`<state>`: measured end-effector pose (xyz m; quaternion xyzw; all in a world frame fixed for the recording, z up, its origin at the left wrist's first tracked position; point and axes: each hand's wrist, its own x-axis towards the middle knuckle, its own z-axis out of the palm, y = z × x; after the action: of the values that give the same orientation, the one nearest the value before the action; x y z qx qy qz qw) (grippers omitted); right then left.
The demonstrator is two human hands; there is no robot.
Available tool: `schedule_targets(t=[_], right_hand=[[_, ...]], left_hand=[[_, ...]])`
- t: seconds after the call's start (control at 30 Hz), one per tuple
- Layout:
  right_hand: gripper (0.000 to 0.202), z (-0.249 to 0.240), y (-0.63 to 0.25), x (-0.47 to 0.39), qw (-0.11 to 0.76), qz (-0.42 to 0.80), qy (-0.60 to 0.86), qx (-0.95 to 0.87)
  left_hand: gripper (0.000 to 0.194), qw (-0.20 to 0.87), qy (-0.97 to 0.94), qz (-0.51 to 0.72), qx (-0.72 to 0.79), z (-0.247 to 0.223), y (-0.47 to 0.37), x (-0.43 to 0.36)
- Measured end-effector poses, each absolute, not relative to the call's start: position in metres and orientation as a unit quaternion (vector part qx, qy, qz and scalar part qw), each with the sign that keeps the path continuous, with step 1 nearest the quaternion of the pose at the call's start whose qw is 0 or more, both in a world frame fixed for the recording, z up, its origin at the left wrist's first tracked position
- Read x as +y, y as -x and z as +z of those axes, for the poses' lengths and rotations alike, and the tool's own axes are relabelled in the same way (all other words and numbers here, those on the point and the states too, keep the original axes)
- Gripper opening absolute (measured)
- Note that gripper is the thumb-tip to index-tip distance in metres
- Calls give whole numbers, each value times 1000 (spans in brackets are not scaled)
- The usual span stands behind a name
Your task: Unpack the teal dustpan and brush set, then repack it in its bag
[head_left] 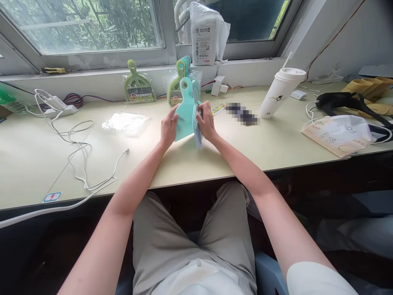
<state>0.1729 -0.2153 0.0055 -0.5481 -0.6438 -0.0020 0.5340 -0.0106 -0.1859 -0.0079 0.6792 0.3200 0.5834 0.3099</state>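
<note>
Turquoise plastic dustpan [184, 116], slim matching brush [194, 112] upright alongside.
Left hand [168, 128] pinches dustpan edge; right hand's [207, 123] fingers close on brush. Loose pinch could let brush twist free.

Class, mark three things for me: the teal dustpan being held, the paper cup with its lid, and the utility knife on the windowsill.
Teal dustpan [184, 121]: head view, flat of the pan.
Paper cup [274, 96]: head view, side wall.
Utility knife [54, 71]: head view, handle.
</note>
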Motion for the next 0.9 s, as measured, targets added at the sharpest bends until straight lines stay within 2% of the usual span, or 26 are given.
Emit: schedule_targets(t=[0.1, 0.2, 0.37, 0.47, 0.53, 0.63, 0.73, 0.9], right_hand=[[27, 12, -184, -215, 549, -4, 542, -637], [25, 13, -205, -210, 490, -11, 608, -624], [22, 3, -240, -205, 315, 3, 763, -565], [24, 5, -247, -209, 173, 26, 806, -566], [29, 9, -246, -213, 114, 41, 812, -571], [35, 14, -244, -217, 102, 49, 811, -573], [29, 18, -244, -218, 120, 60, 802, -582], [32, 20, -232, -218, 176, 74, 749, -635]], left_hand=[[29, 231, -630, 618, 410, -10, 32, -159], [31, 173, -657, 487, 549, -11, 57, -139], [36, 141, -668, 396, 614, -12, 75, -133], [42, 115, -679, 341, 640, -11, 75, -137], [39, 105, -688, 304, 651, -9, 74, -139], [33, 88, -711, 261, 647, -6, 74, -142], [34, 74, -748, 232, 617, -4, 70, -149], [36, 35, -853, 209, 476, -6, 41, -175]])
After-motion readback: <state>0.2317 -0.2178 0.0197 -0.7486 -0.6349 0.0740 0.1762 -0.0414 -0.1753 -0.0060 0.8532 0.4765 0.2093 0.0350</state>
